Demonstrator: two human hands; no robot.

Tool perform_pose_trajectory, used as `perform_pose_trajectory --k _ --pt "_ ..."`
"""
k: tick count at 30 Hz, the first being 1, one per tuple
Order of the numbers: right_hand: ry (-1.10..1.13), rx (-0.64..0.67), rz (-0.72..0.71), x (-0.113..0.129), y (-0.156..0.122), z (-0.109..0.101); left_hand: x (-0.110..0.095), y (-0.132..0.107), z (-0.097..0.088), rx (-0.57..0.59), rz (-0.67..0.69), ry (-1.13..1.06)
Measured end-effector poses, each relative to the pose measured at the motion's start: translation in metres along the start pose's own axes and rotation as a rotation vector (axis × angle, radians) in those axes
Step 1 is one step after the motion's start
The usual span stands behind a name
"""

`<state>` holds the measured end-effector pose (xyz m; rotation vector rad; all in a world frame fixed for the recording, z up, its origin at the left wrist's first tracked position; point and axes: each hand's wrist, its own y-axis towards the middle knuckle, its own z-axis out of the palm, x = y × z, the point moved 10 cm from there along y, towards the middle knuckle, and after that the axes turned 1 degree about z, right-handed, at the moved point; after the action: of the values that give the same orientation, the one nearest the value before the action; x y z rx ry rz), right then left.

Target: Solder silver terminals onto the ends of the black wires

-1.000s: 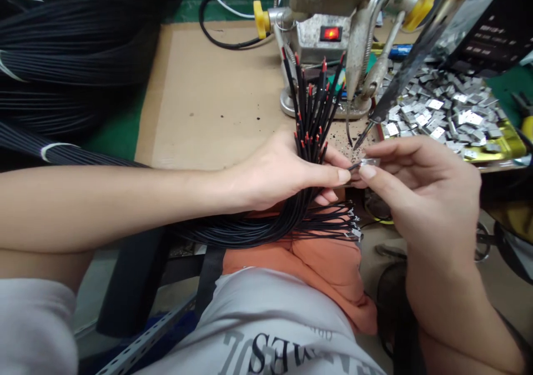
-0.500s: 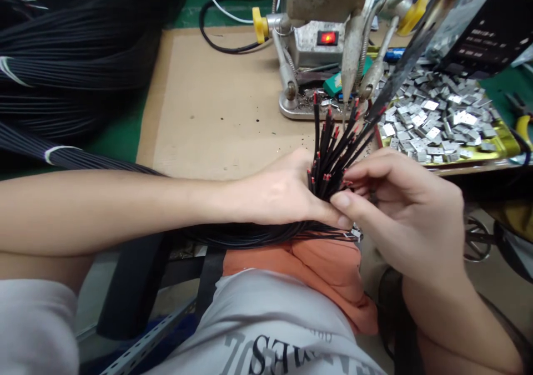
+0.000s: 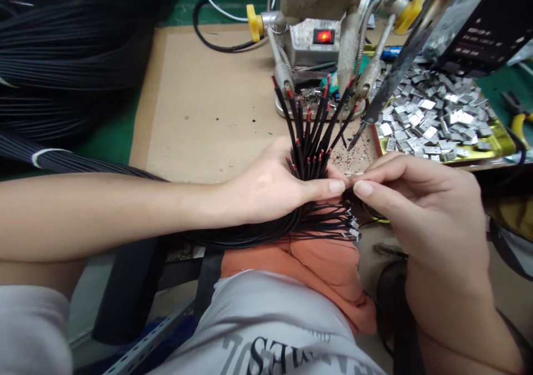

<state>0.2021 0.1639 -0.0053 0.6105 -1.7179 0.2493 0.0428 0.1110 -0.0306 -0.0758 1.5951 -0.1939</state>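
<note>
My left hand [image 3: 278, 183] grips a bundle of thin black wires [image 3: 310, 136], whose red-tipped ends fan upward above my fingers. Below the hand the wires curve away, and their far ends carry small metal terminals [image 3: 352, 222]. My right hand [image 3: 420, 208] sits just right of the left, with thumb and forefinger pinched on a small silvery metal terminal [image 3: 353, 173]. The fingertips of both hands nearly meet there. A soldering iron tip [image 3: 358, 135] points down just above the pinch, not touching it.
A gold tray [image 3: 478, 152] heaped with metal terminals lies at the right, behind a bench machine [image 3: 320, 36] with a lit red switch. Cardboard [image 3: 208, 103] covers the bench. A large bundle of black cable [image 3: 62, 59] lies at the left, and pliers [image 3: 516, 121] at the right.
My right hand has moved from the wire tips down to the pinch beside my left fingers. The wire bundle has fanned out more, and the view has shifted slightly.
</note>
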Motion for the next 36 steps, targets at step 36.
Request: perform_pose_trajectory --k 36 --pt "0.340 0.118 0.076 -0.016 0.006 0.023 -0.001 -0.001 0.013 0.053 -0.050 -0.090"
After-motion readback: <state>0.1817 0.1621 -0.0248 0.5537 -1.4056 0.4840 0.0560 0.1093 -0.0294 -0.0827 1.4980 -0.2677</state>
